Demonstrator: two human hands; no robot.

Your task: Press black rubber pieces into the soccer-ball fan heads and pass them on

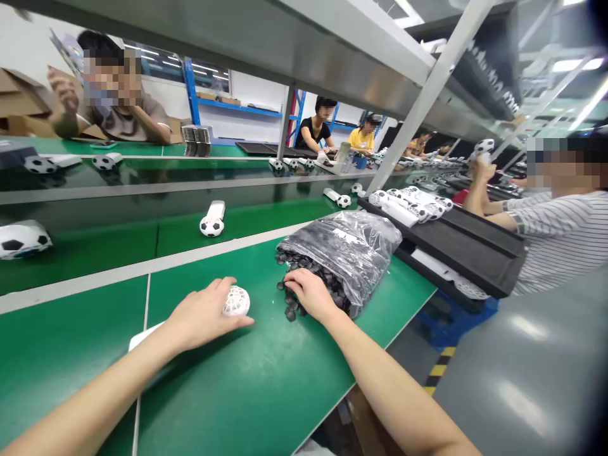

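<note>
My left hand [204, 315] rests on the green conveyor belt [247, 386], curled around a white lattice plastic ball [236, 301]. The white flat piece [145, 335] lies partly under my left wrist. My right hand [308, 293] presses into a spill of small black pieces [294, 285] at the mouth of a clear plastic bag [346, 253] full of them. Its fingers cover part of the pile, so I cannot tell whether they grip any pieces.
A black tray [470, 244] holding white parts stands right of the bag. A co-worker in a striped sleeve [555, 221] sits beyond it. A football-patterned item [211, 226] rides a parallel belt. A metal shelf [332, 69] runs overhead, and a blue crate [451, 323] stands below.
</note>
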